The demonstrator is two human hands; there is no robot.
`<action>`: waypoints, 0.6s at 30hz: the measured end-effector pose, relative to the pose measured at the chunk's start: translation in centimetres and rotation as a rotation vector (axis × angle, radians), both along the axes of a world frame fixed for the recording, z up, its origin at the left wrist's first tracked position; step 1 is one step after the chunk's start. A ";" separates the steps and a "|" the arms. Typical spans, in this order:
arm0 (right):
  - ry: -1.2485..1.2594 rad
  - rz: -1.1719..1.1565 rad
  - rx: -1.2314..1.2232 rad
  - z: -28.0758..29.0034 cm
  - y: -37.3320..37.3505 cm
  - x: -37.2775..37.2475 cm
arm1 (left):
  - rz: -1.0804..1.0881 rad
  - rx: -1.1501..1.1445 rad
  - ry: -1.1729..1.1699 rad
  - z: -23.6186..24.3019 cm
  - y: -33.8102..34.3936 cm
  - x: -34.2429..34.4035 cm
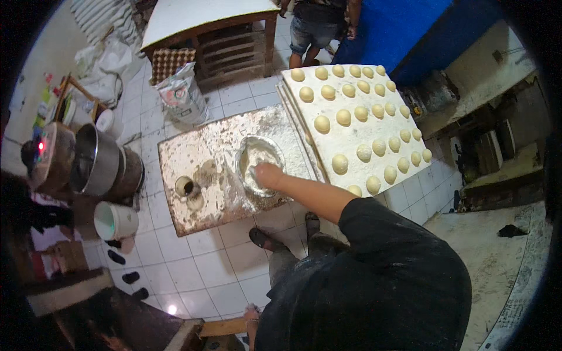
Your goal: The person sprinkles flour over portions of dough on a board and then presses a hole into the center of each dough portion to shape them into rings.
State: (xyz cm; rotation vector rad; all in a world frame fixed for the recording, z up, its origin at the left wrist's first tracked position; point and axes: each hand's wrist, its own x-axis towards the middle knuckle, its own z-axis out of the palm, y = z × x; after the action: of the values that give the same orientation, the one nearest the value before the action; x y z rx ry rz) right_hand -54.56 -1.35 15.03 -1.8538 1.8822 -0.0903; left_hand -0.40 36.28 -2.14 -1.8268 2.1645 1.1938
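Note:
My right hand [267,175] reaches down into a round metal bowl [280,153] of white flour. Its fingers are whitened and partly sunk in the flour, so their grip is hidden. The bowl stands on a worn, flour-dusted table [175,153]. Low in the picture, my left hand [252,311] is beside my body, above a wooden edge, with pale powder on it; its fingers are too small to make out. To the right of the bowl, rows of round dough balls [361,112] lie on a pale board [316,140] that rests on a stack of similar boards.
A small cup-like container [184,186] stands on the table's left part. Beyond are a white sack [183,99], egg trays [170,63] and another table [205,17]. Large metal pots [96,159] and a white bucket [116,221] stand left. A person [319,26] stands at the back.

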 end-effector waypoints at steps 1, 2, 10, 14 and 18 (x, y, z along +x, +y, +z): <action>0.001 -0.015 -0.013 -0.2 0.0 -0.2 | 0.115 0.125 -0.041 -0.1 1.0 -0.5; -0.036 -0.050 -0.007 -0.6 -0.5 0.3 | 0.194 0.174 -0.049 0.1 1.8 -1.0; -1.508 -0.579 0.010 5.8 -2.0 -12.2 | 0.908 0.297 0.177 5.6 -2.6 -9.1; -1.875 -0.629 -0.345 12.2 -4.8 -24.7 | 1.135 0.292 0.253 8.4 -5.0 -14.6; -1.985 -0.751 -0.554 18.5 -6.9 -29.8 | 1.129 0.400 0.163 9.3 -2.7 -17.3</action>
State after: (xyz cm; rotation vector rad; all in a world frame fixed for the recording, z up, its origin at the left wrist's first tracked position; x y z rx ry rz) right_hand -84.37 -8.29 33.55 -0.3112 0.7628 -1.9124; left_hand -17.65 33.58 7.20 -2.8152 0.6600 1.7558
